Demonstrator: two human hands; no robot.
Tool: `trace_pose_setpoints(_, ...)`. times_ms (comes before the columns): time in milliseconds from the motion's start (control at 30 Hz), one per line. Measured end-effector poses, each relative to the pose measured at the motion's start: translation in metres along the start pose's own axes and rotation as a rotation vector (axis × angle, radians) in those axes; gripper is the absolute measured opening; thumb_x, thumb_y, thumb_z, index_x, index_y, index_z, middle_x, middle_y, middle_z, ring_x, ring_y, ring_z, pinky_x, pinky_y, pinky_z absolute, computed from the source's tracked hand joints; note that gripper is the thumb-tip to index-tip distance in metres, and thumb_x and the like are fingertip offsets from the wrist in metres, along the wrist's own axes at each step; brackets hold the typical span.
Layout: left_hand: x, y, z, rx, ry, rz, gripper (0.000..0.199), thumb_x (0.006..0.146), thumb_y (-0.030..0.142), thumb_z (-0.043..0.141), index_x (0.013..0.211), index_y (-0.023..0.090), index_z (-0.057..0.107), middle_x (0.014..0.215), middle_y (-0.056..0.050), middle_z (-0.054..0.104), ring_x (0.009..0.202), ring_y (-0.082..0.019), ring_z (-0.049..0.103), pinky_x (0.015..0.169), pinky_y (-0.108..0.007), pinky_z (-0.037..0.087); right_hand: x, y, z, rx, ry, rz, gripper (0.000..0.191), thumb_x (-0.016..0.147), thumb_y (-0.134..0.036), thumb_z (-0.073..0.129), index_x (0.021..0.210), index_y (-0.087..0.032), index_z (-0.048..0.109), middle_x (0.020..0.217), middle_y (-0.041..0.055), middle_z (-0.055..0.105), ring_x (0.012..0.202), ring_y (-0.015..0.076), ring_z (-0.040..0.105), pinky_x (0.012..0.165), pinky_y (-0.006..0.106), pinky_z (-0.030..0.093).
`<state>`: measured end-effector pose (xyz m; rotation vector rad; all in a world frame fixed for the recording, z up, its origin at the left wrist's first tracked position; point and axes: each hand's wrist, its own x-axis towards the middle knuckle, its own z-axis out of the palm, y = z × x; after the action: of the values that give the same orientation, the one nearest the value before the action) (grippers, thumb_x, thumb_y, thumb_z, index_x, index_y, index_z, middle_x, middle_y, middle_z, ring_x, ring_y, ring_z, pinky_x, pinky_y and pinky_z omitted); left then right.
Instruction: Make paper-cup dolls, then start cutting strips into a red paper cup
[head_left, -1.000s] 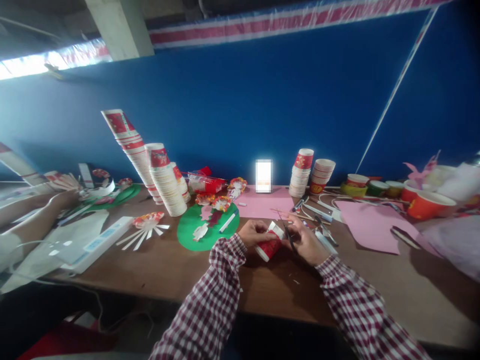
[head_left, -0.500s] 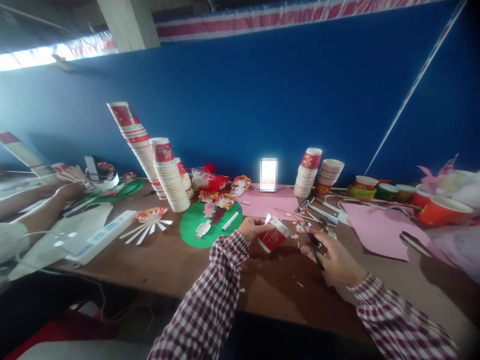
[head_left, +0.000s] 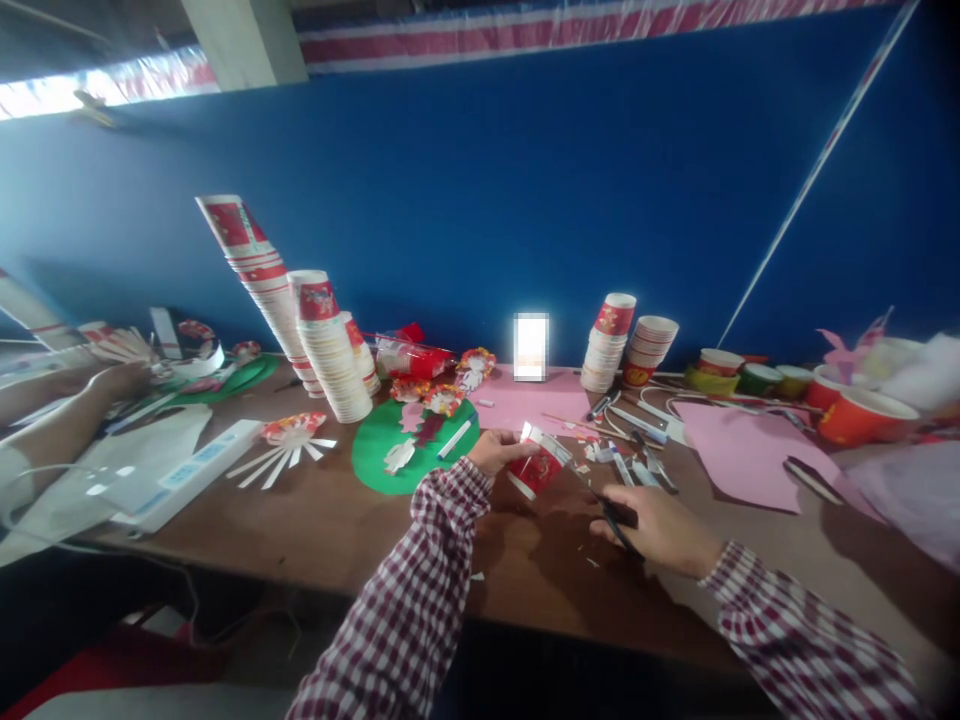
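My left hand (head_left: 495, 453) grips a red and white paper cup (head_left: 541, 470) by its side, tilted above the brown table. Around a pair of dark-handled scissors (head_left: 619, 522) my right hand (head_left: 654, 522) is closed. The scissor blades point up and left, close to the cup's right edge; whether they touch it I cannot tell. Small white paper scraps (head_left: 592, 562) lie on the table below. Left of the cup, a green paper disc (head_left: 371, 465) carries cut-out figures and a marker (head_left: 457, 437).
Tall paper cup stacks (head_left: 334, 370) stand at the left and shorter stacks (head_left: 606, 350) at centre right. Pink paper (head_left: 742, 455) and orange bowls (head_left: 862, 418) lie to the right. A co-worker's arms (head_left: 67, 425) and a white box (head_left: 187, 480) are at left.
My right hand and the scissors have dropped slightly, and the blades now show near the cup's edge. The cup has turned slightly in my left hand. The whole view has shifted a little.
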<state>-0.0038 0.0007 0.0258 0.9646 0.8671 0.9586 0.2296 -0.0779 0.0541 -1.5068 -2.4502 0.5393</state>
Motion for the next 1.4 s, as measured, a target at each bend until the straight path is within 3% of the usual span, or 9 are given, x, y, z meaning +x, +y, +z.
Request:
trace_pose_setpoints(567, 0.005, -0.003, 0.001, 0.293, -0.091, 0.083, 0.041, 0.047, 0.042, 0.080, 0.067, 0.009, 0.068, 0.061, -0.004, 0.066, 0.053, -0.012, 0.057, 0.055, -0.024, 0.044, 0.011, -0.002, -0.002, 0.079, 0.002, -0.043, 0.034, 0.078, -0.052, 0.052, 0.070, -0.020, 0.054, 0.060, -0.0010, 0.057, 0.055, 0.0127, 0.047, 0.051, 0.023, 0.030)
trace_pose_setpoints(1067, 0.009, -0.006, 0.001, 0.310, -0.081, 0.019, 0.039, 0.048, 0.042, 0.080, 0.067, 0.010, 0.069, 0.060, -0.005, 0.066, 0.051, -0.012, 0.057, 0.055, -0.025, 0.043, 0.024, 0.005, -0.008, 0.190, 0.015, -0.072, 0.032, 0.076, -0.049, 0.057, 0.089, -0.022, 0.067, 0.067, 0.0024, 0.064, 0.060, 0.0178, 0.055, 0.057, 0.028, 0.041)
trace_pose_setpoints(1400, 0.005, -0.001, 0.005, 0.348, -0.088, 0.028, 0.040, 0.048, 0.044, 0.079, 0.068, 0.010, 0.069, 0.059, -0.004, 0.065, 0.051, -0.011, 0.055, 0.056, -0.025, 0.042, 0.024, 0.009, -0.005, 0.239, 0.021, -0.056, 0.031, 0.075, -0.051, 0.057, 0.083, -0.022, 0.066, 0.062, 0.0013, 0.062, 0.057, 0.0173, 0.053, 0.054, 0.028, 0.040)
